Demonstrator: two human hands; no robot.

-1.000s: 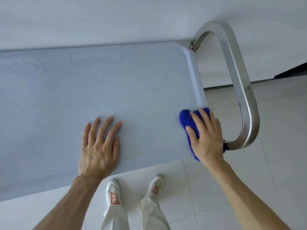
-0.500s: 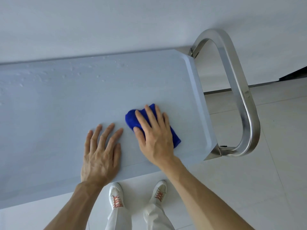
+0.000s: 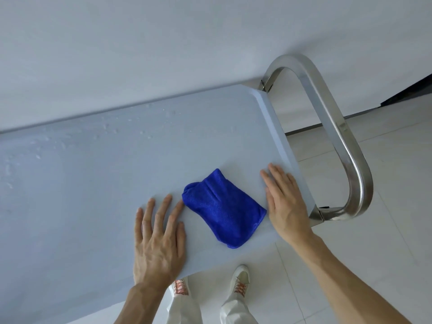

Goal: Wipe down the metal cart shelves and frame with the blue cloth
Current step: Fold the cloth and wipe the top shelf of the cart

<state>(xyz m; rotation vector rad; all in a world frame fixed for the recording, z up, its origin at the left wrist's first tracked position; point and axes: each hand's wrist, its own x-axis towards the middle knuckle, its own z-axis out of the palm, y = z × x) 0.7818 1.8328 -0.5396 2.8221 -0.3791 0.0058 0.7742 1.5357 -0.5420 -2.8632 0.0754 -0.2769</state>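
Blue cloth [image 3: 223, 209], long axis diagonal

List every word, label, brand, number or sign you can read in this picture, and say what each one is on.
None: no readable text shows in this view.
Blue cloth: plain, no tag or label showing.
Cart shelf: bare, only water droplets.
Metal handle: no marking or brand.
Shoes: orange laces, no logo that can be made out.
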